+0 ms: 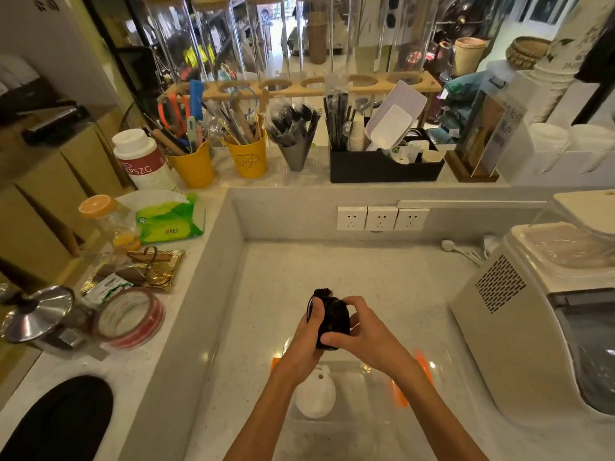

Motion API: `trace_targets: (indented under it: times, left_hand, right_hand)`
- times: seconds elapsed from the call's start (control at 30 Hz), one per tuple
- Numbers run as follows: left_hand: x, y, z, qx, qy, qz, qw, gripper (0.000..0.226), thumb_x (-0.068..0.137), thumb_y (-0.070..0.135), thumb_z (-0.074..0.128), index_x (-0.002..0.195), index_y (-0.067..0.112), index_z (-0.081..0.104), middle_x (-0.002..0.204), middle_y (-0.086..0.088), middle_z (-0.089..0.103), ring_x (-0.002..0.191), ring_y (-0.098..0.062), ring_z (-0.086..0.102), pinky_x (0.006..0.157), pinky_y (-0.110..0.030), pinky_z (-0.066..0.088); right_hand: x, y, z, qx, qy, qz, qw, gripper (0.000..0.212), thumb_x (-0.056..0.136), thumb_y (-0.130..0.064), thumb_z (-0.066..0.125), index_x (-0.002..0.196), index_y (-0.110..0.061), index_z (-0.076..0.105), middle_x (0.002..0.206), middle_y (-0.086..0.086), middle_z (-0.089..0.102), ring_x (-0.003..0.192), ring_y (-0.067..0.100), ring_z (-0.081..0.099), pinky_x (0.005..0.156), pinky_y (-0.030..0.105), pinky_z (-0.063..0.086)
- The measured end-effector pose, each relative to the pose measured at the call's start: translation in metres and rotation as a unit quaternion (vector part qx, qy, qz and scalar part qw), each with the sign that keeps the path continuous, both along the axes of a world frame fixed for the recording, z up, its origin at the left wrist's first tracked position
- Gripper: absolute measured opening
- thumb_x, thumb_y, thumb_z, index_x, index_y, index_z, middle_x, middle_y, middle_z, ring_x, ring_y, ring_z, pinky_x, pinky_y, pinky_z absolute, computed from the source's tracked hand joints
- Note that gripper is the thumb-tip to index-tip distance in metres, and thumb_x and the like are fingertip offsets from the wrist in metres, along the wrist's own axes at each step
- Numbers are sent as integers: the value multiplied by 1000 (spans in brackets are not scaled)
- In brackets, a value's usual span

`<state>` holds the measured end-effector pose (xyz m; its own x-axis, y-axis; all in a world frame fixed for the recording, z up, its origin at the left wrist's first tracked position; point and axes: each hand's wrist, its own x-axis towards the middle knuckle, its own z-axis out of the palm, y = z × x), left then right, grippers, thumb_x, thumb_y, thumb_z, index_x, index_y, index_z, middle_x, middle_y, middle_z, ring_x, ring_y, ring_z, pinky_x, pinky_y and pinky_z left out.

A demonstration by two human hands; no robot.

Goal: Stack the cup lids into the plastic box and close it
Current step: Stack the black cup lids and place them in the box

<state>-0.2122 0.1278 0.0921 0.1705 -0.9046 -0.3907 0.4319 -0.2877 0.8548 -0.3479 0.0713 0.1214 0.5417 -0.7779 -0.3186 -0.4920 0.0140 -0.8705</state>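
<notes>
Both hands hold a stack of black cup lids (333,319) wrapped in a thin clear bag with a twisted top, above the far end of the box. My left hand (307,337) grips its left side and my right hand (361,337) wraps its right side. Below my forearms a clear plastic box (372,410) with orange side clips lies open on the pale counter. A stack of white cup lids (315,392) lies on its side in the box's left part. The box's own lid is not visible.
A cream countertop machine (539,327) stands close on the right. Wall sockets (381,218) and a white plug are at the back. The raised ledge on the left holds tape rolls (129,322), a steel pot lid (40,314), tissues and yellow utensil cups.
</notes>
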Motion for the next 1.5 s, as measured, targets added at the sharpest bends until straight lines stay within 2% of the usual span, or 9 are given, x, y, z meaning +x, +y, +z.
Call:
trace_targets:
  times: [0.4,0.53,0.67,0.8,0.97,1.03,1.17,1.37,1.5]
  left_hand:
    - [-10,7,3,9,98,21,995,74,84,71,42,144,27,49,139,-14,62,126,-30,62,95,-41,56]
    - [-14,12,5,10,113,18,993,78,85,71,41,146,23,47,136,-13,63,125,-27,63,96,-39,56]
    - [-15,16,4,4,151,13,989,82,80,76,47,140,21,55,132,-19,65,123,-36,63,97,-49,55]
    - [-16,26,-2,17,165,-9,986,76,89,73,32,142,22,52,141,-19,59,130,-33,58,112,-55,42]
    - [0,44,-13,55,-80,-92,991,37,104,35,46,134,19,59,128,-10,69,116,-19,67,103,-44,53]
    - [6,49,-24,121,-236,-124,956,34,100,18,51,133,13,57,128,-12,66,110,-18,65,103,-42,53]
    - [-4,46,-49,184,-477,-251,822,59,97,24,56,151,13,35,151,-15,41,140,-31,39,113,-38,35]
    - [-25,45,-84,234,-590,-362,683,85,83,35,75,151,14,27,157,-21,24,147,-42,21,118,-48,28]
    - [-21,41,-89,192,-665,-344,635,62,90,20,67,145,13,38,149,-18,36,138,-36,34,111,-42,35]
  right_hand:
    - [-8,-1,-1,33,-18,30,999,83,69,-58,77,137,-39,34,134,-1,43,115,18,56,86,26,55]
    - [-8,0,-4,58,-52,41,996,94,61,-67,77,141,-49,30,134,-12,43,118,15,56,84,26,59]
    - [-10,2,-6,102,-62,32,992,68,60,-64,81,115,-65,41,125,-12,51,104,13,64,69,20,59]
    - [-26,4,-12,161,-66,38,984,69,64,-57,83,120,-59,43,126,-7,52,108,19,64,78,29,61]
    - [-43,4,-17,73,27,105,991,75,68,-42,84,128,-44,38,132,-3,41,112,17,56,81,23,57]
    - [-44,4,-21,-22,129,161,978,84,62,-45,85,129,-43,34,128,-4,33,114,15,48,87,22,53]
    - [-36,9,-38,-174,275,265,908,89,58,-52,80,132,-38,33,125,-1,35,111,21,45,96,33,48]
    - [-24,7,-74,-287,401,394,776,90,63,-43,82,137,-27,34,131,10,38,118,31,40,103,40,36]
    - [-19,12,-93,-318,430,455,712,88,68,-34,82,139,-19,32,132,16,40,117,34,43,100,44,38]
